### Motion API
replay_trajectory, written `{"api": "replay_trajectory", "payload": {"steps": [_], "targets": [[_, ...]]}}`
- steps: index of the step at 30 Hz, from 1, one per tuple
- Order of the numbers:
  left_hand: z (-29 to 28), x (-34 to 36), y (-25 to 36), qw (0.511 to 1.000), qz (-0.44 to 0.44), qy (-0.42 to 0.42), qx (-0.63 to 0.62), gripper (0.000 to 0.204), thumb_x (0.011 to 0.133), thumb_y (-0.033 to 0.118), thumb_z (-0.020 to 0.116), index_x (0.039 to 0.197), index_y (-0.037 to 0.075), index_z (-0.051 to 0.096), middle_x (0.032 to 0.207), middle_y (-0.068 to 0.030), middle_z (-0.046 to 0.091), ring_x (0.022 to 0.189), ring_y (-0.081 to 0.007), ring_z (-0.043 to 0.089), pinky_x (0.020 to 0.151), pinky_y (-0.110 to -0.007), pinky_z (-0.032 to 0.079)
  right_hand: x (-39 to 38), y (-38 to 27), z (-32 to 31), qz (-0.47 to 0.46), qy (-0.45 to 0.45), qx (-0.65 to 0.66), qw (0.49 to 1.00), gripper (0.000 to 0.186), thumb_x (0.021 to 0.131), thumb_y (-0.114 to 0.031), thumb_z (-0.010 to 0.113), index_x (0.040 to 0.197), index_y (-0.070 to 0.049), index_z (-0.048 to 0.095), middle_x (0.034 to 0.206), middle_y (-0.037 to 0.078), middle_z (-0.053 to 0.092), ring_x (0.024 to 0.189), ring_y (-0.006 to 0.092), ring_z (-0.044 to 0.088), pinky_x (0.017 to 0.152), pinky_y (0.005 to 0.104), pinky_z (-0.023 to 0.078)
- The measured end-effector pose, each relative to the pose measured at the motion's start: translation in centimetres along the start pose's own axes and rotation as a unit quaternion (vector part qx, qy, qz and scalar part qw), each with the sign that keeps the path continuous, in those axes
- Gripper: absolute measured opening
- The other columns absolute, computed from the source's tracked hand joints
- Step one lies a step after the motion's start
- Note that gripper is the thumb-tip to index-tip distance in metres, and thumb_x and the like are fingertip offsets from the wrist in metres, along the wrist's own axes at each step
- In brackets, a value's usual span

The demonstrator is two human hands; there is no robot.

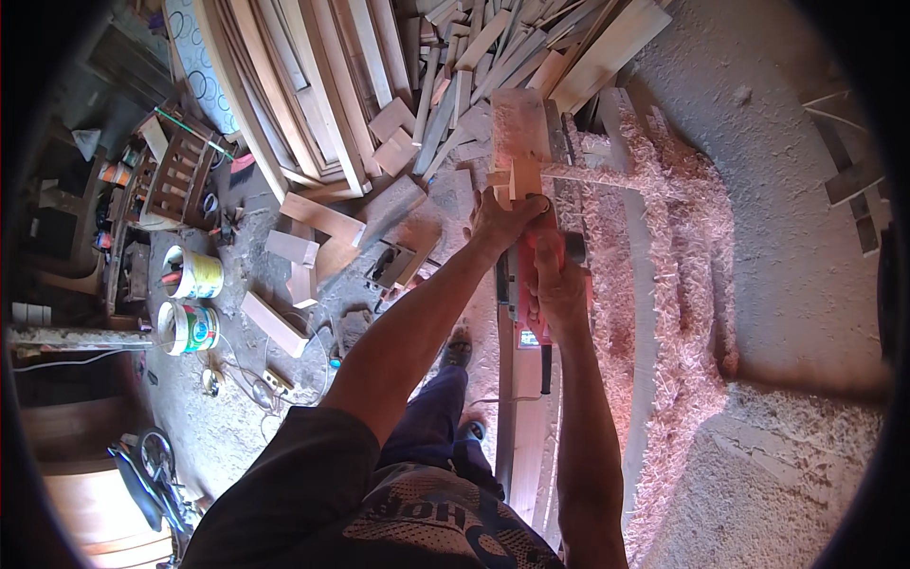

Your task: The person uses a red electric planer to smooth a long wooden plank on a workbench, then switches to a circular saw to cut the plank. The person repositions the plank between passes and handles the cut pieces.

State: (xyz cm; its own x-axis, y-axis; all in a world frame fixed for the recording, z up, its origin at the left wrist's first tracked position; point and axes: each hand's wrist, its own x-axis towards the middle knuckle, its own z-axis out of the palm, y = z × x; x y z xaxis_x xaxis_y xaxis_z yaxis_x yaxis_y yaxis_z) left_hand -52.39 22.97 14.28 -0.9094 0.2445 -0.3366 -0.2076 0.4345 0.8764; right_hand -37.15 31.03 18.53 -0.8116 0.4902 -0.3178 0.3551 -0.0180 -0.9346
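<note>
Under both my hands is a red electric hand planer (529, 277), lying over a narrow strip of light wood on a bench. My left hand (502, 222) is closed around the planer's front end, its thumb near the front knob. Farther back, my right hand (557, 292) wraps round the rear handle. A black power cord (546, 372) comes out of the planer's back end. Beyond my left hand, a pale wood end (524, 177) sticks out ahead of the tool, next to a wider board (519, 123). The planer's underside is hidden.
Curly wood shavings (678, 251) heap along the right side of the bench. Long planks (318, 95) and a pile of offcuts (474, 71) lie at the far side. Loose blocks (275, 322), a power strip (277, 381) and two buckets (201, 275) stand or lie on the floor at left.
</note>
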Motion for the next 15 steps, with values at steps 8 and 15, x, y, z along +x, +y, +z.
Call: {"api": "replay_trajectory", "payload": {"steps": [8, 15], "targets": [[0.5, 7.3, 0.5, 0.999, 0.008, -0.002, -0.032, 0.119, 0.063, 0.066, 0.086, 0.147, -0.008, 0.044, 0.153, -0.0268, 0.042, 0.142, -0.0421, 0.046, 0.116, -0.049, 0.042, 7.1, 0.8, 1.1, -0.143, -0.003, -0.056, 0.988, 0.057, 0.101, -0.057, 0.058, 0.108, -0.001, 0.065, 0.069, 0.011, 0.060, 0.054, 0.0219, 0.056, 0.046, 0.0352, 0.044], [0.2, 13.5, 1.1, 0.997, 0.047, 0.017, -0.060, 0.106, 0.075, 0.050, 0.091, 0.141, -0.018, 0.042, 0.128, -0.0222, 0.063, 0.108, -0.0237, 0.068, 0.085, -0.034, 0.059, 11.8, -2.7, 2.1, -0.094, -0.005, -0.092, 0.991, 0.050, 0.105, -0.050, 0.055, 0.112, -0.001, 0.065, 0.082, 0.026, 0.067, 0.071, 0.0422, 0.068, 0.060, 0.0474, 0.054]]}}
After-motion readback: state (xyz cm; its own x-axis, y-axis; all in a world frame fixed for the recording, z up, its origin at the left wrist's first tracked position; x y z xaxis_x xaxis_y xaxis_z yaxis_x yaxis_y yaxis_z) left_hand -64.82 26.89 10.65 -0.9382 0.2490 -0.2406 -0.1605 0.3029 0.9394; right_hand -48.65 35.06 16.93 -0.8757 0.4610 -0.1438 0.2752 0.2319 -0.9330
